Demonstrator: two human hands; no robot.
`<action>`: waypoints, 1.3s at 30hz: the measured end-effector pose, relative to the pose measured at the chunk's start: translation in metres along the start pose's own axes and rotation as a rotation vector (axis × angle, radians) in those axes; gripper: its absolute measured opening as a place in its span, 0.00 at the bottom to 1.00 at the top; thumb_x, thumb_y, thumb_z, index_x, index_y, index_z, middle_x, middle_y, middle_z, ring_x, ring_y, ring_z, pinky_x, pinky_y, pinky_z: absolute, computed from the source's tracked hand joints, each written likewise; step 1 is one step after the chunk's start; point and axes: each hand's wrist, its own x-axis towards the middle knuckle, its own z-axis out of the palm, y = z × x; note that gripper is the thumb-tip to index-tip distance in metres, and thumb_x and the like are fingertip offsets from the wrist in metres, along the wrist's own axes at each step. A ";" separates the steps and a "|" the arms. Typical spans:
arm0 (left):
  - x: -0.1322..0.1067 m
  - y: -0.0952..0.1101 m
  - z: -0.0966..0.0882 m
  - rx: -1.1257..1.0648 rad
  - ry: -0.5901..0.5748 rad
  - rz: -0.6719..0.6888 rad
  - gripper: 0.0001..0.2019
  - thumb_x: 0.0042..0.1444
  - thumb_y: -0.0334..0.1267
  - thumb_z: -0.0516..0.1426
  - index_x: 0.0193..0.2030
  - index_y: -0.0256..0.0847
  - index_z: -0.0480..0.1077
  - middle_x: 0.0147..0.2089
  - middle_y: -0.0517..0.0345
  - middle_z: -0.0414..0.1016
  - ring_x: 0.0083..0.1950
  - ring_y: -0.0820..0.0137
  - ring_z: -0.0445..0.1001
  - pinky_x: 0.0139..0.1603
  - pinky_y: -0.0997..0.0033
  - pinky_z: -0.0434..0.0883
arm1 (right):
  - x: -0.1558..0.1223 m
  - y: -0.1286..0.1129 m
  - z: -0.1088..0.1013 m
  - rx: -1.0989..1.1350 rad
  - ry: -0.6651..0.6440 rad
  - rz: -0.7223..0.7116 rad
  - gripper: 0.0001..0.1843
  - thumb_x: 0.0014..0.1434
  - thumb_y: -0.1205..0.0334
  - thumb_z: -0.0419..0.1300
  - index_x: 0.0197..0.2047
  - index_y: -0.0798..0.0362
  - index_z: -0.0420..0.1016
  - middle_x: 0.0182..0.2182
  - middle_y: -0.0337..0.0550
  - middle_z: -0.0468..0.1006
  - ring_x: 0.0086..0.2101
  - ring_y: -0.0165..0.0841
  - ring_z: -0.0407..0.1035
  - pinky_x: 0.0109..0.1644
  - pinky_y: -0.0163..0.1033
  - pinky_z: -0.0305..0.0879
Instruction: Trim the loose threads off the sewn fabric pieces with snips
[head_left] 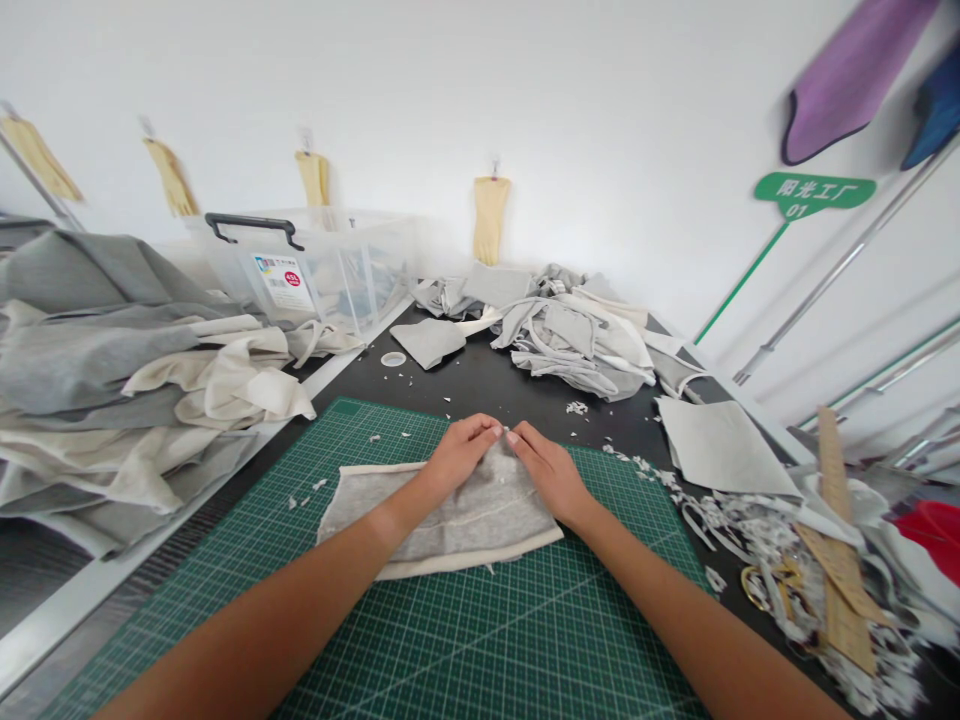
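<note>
A grey piece of fabric [465, 525] with cream edging lies across the green cutting mat [450, 640], its far edge lifted in the middle. My left hand [466, 452] pinches that raised edge between thumb and fingers. Close beside it, my right hand [546, 468] grips the same edge, with the two thumbs nearly meeting. A small pale bit shows between the fingertips, too small to name. Small white scraps [319, 485] are scattered on the mat to the left.
Grey and cream cloth is heaped at left [150, 370], with another fabric pile [570, 335] at the back. A clear plastic bin [330, 275] stands behind. On the right are a wooden ruler [836, 530], gold-handled scissors [780, 585], fabric shreds and a flat grey piece [724, 447].
</note>
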 end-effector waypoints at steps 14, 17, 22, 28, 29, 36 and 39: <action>0.000 -0.003 0.000 0.020 -0.012 0.019 0.12 0.63 0.44 0.55 0.39 0.38 0.76 0.35 0.59 0.73 0.36 0.71 0.67 0.38 0.73 0.64 | 0.001 0.002 0.000 -0.003 -0.011 -0.021 0.19 0.73 0.46 0.44 0.36 0.47 0.62 0.28 0.32 0.66 0.30 0.31 0.65 0.36 0.35 0.53; 0.000 -0.002 0.000 0.023 -0.011 0.030 0.12 0.63 0.44 0.55 0.39 0.38 0.76 0.36 0.58 0.74 0.38 0.71 0.68 0.39 0.72 0.65 | 0.001 0.003 0.000 0.001 -0.006 -0.029 0.19 0.73 0.46 0.44 0.36 0.48 0.62 0.27 0.32 0.66 0.30 0.31 0.65 0.35 0.35 0.54; 0.000 -0.002 0.000 0.029 -0.013 0.025 0.13 0.63 0.46 0.55 0.39 0.38 0.75 0.36 0.57 0.74 0.38 0.70 0.69 0.39 0.72 0.66 | 0.001 0.003 0.000 0.000 -0.006 -0.026 0.19 0.73 0.45 0.44 0.35 0.48 0.61 0.28 0.32 0.66 0.30 0.31 0.64 0.36 0.35 0.55; 0.000 -0.002 0.000 0.037 -0.001 0.033 0.15 0.62 0.48 0.56 0.39 0.39 0.76 0.36 0.57 0.75 0.36 0.70 0.69 0.38 0.72 0.66 | 0.001 0.002 -0.001 -0.003 -0.009 -0.026 0.20 0.73 0.44 0.43 0.35 0.47 0.61 0.28 0.33 0.66 0.30 0.32 0.65 0.36 0.35 0.56; 0.000 -0.002 0.000 0.039 -0.001 0.035 0.15 0.62 0.48 0.56 0.40 0.39 0.76 0.36 0.57 0.75 0.36 0.70 0.69 0.38 0.73 0.66 | 0.001 0.002 -0.001 -0.001 -0.010 -0.027 0.20 0.73 0.44 0.43 0.35 0.47 0.61 0.28 0.33 0.66 0.30 0.32 0.64 0.36 0.35 0.56; -0.001 -0.001 0.000 0.041 -0.009 0.046 0.14 0.64 0.47 0.55 0.39 0.39 0.76 0.37 0.57 0.76 0.37 0.70 0.69 0.39 0.72 0.67 | 0.001 0.004 0.002 0.063 0.008 -0.035 0.19 0.73 0.46 0.45 0.34 0.48 0.61 0.28 0.33 0.65 0.31 0.31 0.63 0.38 0.35 0.57; -0.001 0.000 0.000 0.027 -0.003 0.059 0.14 0.64 0.46 0.55 0.39 0.39 0.76 0.37 0.57 0.76 0.38 0.70 0.70 0.41 0.72 0.67 | 0.002 0.004 0.002 0.126 0.037 -0.006 0.20 0.73 0.46 0.46 0.33 0.48 0.62 0.28 0.33 0.64 0.31 0.31 0.62 0.38 0.34 0.57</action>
